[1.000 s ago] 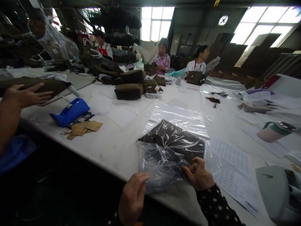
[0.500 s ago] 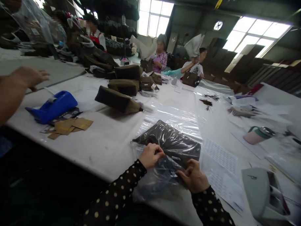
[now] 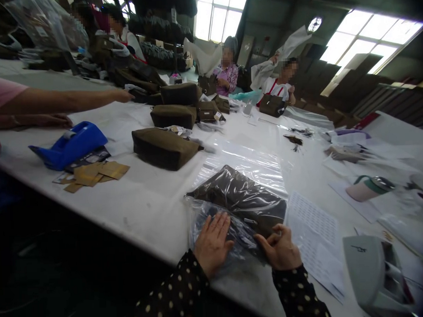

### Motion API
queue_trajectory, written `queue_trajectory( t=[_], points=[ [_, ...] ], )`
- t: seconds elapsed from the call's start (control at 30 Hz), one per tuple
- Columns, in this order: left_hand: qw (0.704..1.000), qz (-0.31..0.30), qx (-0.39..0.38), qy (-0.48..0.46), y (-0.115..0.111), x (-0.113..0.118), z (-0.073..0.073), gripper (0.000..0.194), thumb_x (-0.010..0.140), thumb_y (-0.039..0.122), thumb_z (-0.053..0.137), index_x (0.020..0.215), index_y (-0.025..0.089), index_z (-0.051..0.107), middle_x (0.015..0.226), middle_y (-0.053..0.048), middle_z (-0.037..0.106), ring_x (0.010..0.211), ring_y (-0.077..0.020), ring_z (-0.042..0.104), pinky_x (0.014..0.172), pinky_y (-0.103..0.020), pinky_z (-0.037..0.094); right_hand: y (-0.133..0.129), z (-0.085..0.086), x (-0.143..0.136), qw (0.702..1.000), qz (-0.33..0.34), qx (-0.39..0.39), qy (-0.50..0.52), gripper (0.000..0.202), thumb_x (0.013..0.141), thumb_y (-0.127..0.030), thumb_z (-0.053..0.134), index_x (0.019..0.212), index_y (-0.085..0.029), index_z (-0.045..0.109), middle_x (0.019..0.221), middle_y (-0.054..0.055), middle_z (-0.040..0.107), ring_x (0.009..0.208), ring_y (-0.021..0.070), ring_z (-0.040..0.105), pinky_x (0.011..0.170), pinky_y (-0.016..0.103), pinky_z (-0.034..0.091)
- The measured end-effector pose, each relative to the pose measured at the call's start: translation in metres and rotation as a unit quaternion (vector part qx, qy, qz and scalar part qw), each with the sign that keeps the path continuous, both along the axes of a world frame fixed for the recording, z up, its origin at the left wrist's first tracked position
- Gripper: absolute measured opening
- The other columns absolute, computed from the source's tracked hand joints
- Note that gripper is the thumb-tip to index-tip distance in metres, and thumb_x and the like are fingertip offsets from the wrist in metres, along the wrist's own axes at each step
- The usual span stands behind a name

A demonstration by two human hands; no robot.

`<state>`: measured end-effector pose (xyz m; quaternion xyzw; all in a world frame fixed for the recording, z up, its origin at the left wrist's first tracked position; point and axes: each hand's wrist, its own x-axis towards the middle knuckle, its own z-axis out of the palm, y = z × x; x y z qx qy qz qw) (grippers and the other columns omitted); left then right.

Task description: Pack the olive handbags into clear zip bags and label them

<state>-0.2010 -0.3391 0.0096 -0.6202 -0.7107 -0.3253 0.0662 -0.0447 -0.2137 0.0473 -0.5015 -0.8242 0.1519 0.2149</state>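
Note:
A dark olive bag [image 3: 240, 190] lies inside a clear plastic bag [image 3: 202, 209] near the table's front edge. Flat on the plastic's near part rests my left hand [image 3: 213, 241], fingers stretched out. At the lower right of the package, my right hand [image 3: 279, 248] has its thumb and fingers bent together on the plastic's edge. More clear plastic sheets [image 3: 256, 157] lie just beyond the package.
On the white table [image 3: 147, 202] are a blue tape dispenser [image 3: 72, 142], brown cards [image 3: 94, 174], olive pouches [image 3: 166, 148], printed sheets [image 3: 313, 233], a cup [image 3: 367, 188] and a grey device [image 3: 371, 268]. A person's arm [image 3: 74, 101] reaches in from the left; others work across.
My left hand has let go of the plastic, moved nearer and flattened on it. The folded-over plastic lies lower. The person at the left now stretches an arm toward the pouches.

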Motion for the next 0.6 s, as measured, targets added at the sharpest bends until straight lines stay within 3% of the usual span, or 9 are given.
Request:
queue_trajectory(
  t=[0.13,0.27,0.33,0.4,0.5,0.6],
  points=[
    [0.997,0.026,-0.070,0.006,0.006,0.000,-0.032,0.058,0.088,0.044,0.037,0.137,0.014,0.030,0.140,-0.009,0.036,0.131,-0.0237,0.029,0.108,-0.044,0.021,0.004,0.011,0.007,0.999,0.048,0.018,0.005,0.058,0.070,-0.069,0.048,0.100,-0.020,0.041,0.058,-0.002,0.058,0.045,0.0177,0.056,0.043,0.028,0.040],
    [0.997,0.031,-0.074,0.000,0.007,-0.003,-0.035,0.060,0.089,0.045,0.034,0.139,0.014,0.023,0.144,-0.007,0.030,0.133,-0.0219,0.023,0.109,-0.042,0.019,0.016,0.049,0.005,0.977,0.165,0.117,0.063,0.032,0.079,-0.048,0.054,0.088,-0.018,0.054,0.099,0.009,0.058,0.063,0.0137,0.059,0.060,0.029,0.049],
    [0.997,0.030,-0.069,-0.012,0.005,-0.003,-0.034,0.063,0.089,0.045,0.036,0.140,0.012,0.020,0.144,-0.009,0.029,0.133,-0.0224,0.023,0.109,-0.042,0.020,0.021,0.070,-0.009,0.960,0.261,0.092,0.044,0.022,0.084,-0.038,0.049,0.078,-0.019,0.057,0.091,0.006,0.059,0.066,0.0124,0.058,0.063,0.026,0.047],
    [0.997,0.026,-0.061,-0.031,0.004,-0.003,-0.033,0.068,0.087,0.044,0.040,0.140,0.009,0.015,0.143,-0.012,0.030,0.133,-0.0234,0.024,0.109,-0.042,0.022,0.023,0.082,-0.034,0.933,0.358,0.020,-0.027,0.025,0.085,-0.036,0.046,0.071,-0.020,0.058,0.069,0.001,0.060,0.061,0.0117,0.056,0.058,0.024,0.044],
    [0.995,0.024,-0.045,-0.083,0.003,-0.003,-0.034,0.077,0.084,0.039,0.048,0.141,0.008,0.006,0.142,-0.014,0.031,0.132,-0.0239,0.025,0.108,-0.044,0.025,0.020,0.081,-0.083,0.866,0.459,-0.051,-0.192,0.030,0.082,-0.041,0.048,0.065,-0.019,0.060,0.060,0.000,0.060,0.055,0.0115,0.055,0.053,0.023,0.040],
    [0.990,0.021,-0.035,-0.137,0.004,-0.003,-0.036,0.083,0.080,0.034,0.053,0.141,0.010,0.001,0.142,-0.015,0.032,0.131,-0.0238,0.028,0.107,-0.045,0.026,0.015,0.065,-0.128,0.810,0.427,-0.020,-0.402,0.026,0.077,-0.041,0.055,0.066,-0.020,0.065,0.066,0.004,0.066,0.066,0.0163,0.062,0.059,0.024,0.043]
  ],
)
